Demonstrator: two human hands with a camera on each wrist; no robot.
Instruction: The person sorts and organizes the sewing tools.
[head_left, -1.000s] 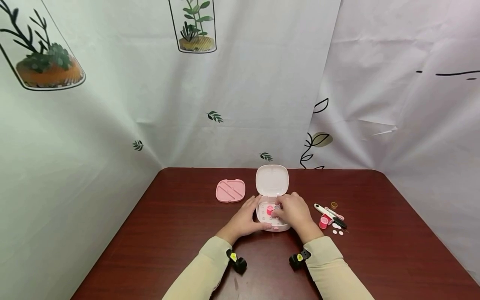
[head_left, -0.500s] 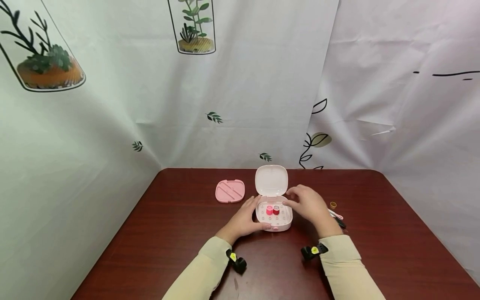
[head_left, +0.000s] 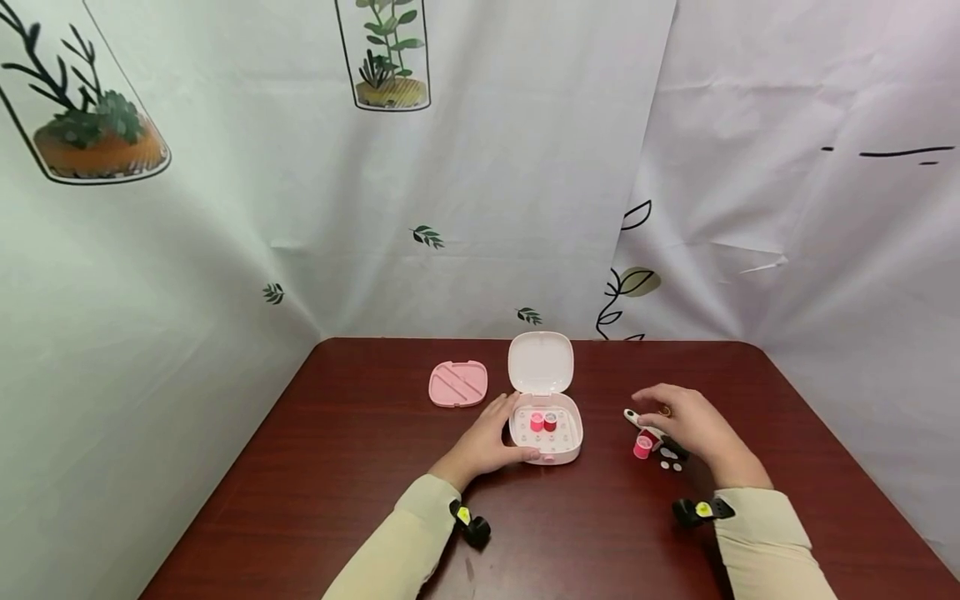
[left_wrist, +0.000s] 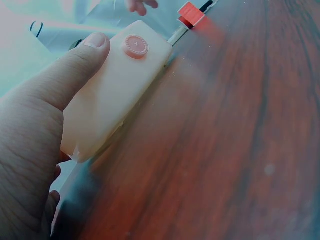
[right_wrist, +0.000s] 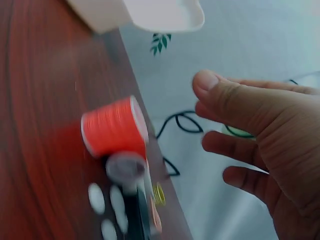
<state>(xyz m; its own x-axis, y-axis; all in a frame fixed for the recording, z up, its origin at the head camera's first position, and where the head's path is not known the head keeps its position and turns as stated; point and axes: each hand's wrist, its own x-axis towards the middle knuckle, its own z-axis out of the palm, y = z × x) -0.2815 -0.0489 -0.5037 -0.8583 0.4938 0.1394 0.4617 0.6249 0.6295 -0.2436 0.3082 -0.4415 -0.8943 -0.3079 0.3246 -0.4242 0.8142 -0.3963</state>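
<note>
My left hand [head_left: 487,439] steadies a small pale pink sewing box [head_left: 573,446], its thumb on the front beside the round button [left_wrist: 136,46] and its fingers along the left side. The lid [head_left: 541,363] stands up at the back. Inside, a pink thread spool [head_left: 537,422] and a dark red thread spool [head_left: 551,422] sit side by side among small pegs. Off to the right, my right hand [head_left: 697,425] hovers over a small pile, holding nothing. Below its fingers lie a pink thread spool [right_wrist: 112,127], a darker red spool [head_left: 651,434] and a white-and-black tool [head_left: 633,417].
A pink divided tray [head_left: 458,384] lies left of the box on the dark red wooden table [head_left: 337,467]. Several white buttons [right_wrist: 96,198] and a yellow ring [right_wrist: 159,194] are in the pile. A printed cloth [head_left: 480,167] hangs behind the table.
The right hand has drawn away from the box and moved right, over the pile. The dark red spool is now uncovered in the box. The left hand keeps its place.
</note>
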